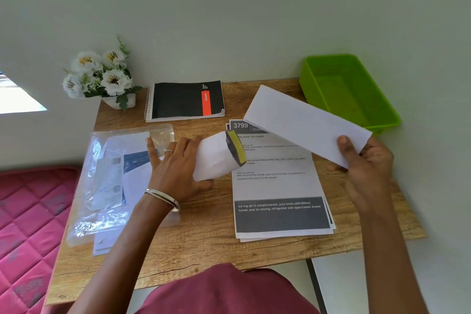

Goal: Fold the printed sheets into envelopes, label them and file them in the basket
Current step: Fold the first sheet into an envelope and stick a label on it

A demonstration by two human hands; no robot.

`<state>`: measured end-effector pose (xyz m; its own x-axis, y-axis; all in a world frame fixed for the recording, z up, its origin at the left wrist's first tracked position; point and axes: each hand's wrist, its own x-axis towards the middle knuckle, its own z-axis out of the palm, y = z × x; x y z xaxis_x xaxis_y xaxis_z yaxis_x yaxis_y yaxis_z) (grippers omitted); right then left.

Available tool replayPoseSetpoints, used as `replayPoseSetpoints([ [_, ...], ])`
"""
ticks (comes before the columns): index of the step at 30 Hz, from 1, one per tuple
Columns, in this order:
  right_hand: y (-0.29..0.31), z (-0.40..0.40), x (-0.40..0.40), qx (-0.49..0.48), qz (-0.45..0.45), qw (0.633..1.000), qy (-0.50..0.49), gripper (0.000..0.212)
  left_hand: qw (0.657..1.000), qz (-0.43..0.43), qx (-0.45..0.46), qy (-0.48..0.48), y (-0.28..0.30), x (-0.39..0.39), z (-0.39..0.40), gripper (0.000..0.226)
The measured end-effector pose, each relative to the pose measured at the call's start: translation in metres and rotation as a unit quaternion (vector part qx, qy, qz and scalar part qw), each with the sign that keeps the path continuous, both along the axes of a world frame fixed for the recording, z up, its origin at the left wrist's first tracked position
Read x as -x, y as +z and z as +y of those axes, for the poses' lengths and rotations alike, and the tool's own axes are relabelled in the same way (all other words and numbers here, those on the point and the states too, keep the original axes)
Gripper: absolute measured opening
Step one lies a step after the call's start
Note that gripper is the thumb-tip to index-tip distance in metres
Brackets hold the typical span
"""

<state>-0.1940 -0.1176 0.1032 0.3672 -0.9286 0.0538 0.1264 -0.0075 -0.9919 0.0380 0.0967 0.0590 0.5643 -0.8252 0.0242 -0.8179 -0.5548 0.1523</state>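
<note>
My right hand [367, 160] pinches the near end of a folded white sheet [303, 122] and holds it tilted above the table. My left hand [175, 163] grips a white envelope [214, 155] between thumb and fingers; the envelope's open end carries a yellow and dark strip and points right. Under both lies a stack of printed sheets [277, 191] headed 3799. The green basket [377, 120] stands at the back right corner, and nothing shows inside it.
A clear plastic pack with white envelopes [109, 181] lies at the left of the wooden table [204, 245]. A black spiral notebook [186, 100] and a pot of white flowers [102, 76] stand at the back. A red mattress [28, 224] lies left of the table.
</note>
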Motion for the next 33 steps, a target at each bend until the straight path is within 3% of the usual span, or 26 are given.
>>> replayPoseSetpoints([
  [2, -0.005, 0.003, 0.002, -0.015, -0.006, 1.000, 0.021, 0.016, 1.000, 0.009, 0.005, 0.004, -0.001, -0.001, 0.000, 0.095],
  [6, -0.016, 0.008, 0.002, -0.023, 0.034, 0.997, 0.058, 0.031, 1.000, 0.016, 0.017, 0.002, -0.001, -0.004, 0.001, 0.094],
  [10, -0.013, 0.006, 0.002, -0.014, 0.061, 0.995, 0.072, 0.013, 1.000, 0.016, 0.004, 0.004, -0.003, -0.007, 0.002, 0.095],
  [23, -0.001, -0.013, -0.002, 0.006, 0.144, 0.974, 0.173, 0.021, 0.999, 0.004, -0.018, -0.050, -0.003, 0.007, -0.001, 0.101],
  [27, -0.007, -0.001, -0.022, -0.009, 0.127, 0.986, 0.109, 0.043, 0.998, 0.013, -0.027, -0.058, -0.006, 0.013, -0.005, 0.105],
  [30, -0.017, 0.019, -0.037, -0.016, 0.107, 0.994, 0.027, 0.047, 0.998, 0.023, -0.027, -0.048, -0.005, 0.016, -0.007, 0.108],
  [33, -0.026, 0.038, -0.046, -0.011, 0.100, 0.995, 0.022, 0.048, 0.998, 0.031, -0.027, -0.039, -0.004, 0.016, -0.006, 0.110],
])
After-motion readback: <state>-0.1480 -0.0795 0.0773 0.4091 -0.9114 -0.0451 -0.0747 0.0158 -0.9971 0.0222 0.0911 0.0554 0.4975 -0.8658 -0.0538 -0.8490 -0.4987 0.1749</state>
